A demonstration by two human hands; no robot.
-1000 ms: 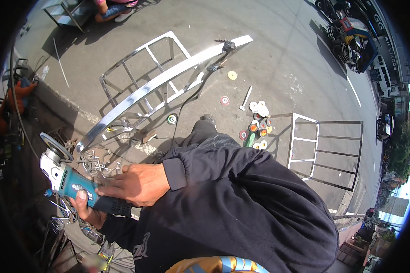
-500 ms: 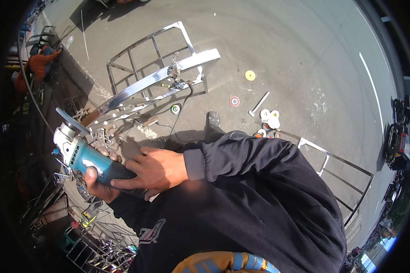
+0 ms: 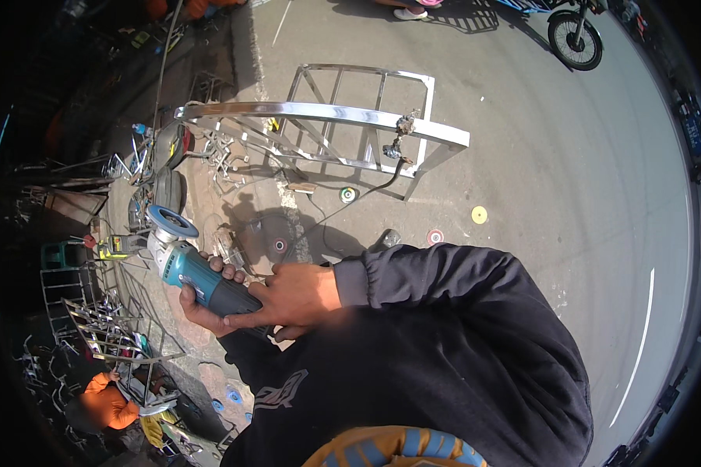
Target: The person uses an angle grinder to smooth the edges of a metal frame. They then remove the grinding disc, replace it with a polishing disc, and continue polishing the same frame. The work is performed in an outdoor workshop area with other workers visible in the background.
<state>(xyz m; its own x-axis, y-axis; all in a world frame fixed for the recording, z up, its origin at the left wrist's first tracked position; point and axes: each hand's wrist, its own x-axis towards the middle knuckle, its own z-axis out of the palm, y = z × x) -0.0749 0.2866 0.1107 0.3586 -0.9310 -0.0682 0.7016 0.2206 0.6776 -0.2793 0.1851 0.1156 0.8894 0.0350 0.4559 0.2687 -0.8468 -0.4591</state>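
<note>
I hold a teal and silver angle grinder (image 3: 185, 265) with a round disc at its upper left end. My left hand (image 3: 204, 305) grips the grinder's body from below. My right hand (image 3: 292, 296), in a dark long sleeve, lies over the grinder's rear end with fingers on it. A shiny curved steel rail (image 3: 319, 115) on a steel frame (image 3: 358, 117) stands on the pavement beyond the grinder, apart from it.
Several loose grinding discs, one of them yellow (image 3: 480, 215), lie on the grey pavement. A black cable (image 3: 343, 214) runs to a clamp on the rail. Metal racks and scrap (image 3: 101, 327) crowd the left. A person in orange (image 3: 105, 405) crouches at lower left. A motorcycle (image 3: 575, 35) stands at top right.
The view has swung left, so the rail and frame now sit higher and more central. Both hands stay on the grinder, which keeps the same tilt.
</note>
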